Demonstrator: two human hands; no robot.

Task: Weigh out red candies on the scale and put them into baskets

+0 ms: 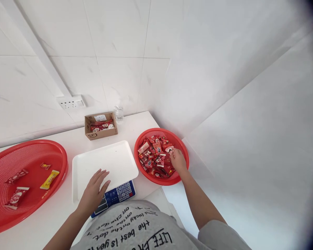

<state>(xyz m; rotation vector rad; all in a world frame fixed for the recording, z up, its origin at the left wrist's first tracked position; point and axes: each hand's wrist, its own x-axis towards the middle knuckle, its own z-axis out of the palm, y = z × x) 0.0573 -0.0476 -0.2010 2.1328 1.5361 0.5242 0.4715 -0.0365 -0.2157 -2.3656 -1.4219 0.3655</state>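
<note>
My left hand (95,187) hovers over the near edge of a white scale tray (106,159), fingers stretched out and nothing in them. Below the tray shows the scale's blue keypad panel (122,191). My right hand (177,160) reaches into the right side of a round red basket (184,173) filled with wrapped candies (158,148), mostly red. Its fingers are pinched at a small pink-and-white wrapped candy (169,149) on top of the pile. The hand partly hides the fingertips' contact.
At the left stands a larger red basket (64,156) with a few wrapped snacks, among them a yellow bar (49,179). Behind the tray, a cardboard box (101,134) holds red packets. A clear plastic cup (119,114) sits beside it. A wall socket (71,102) is above the table.
</note>
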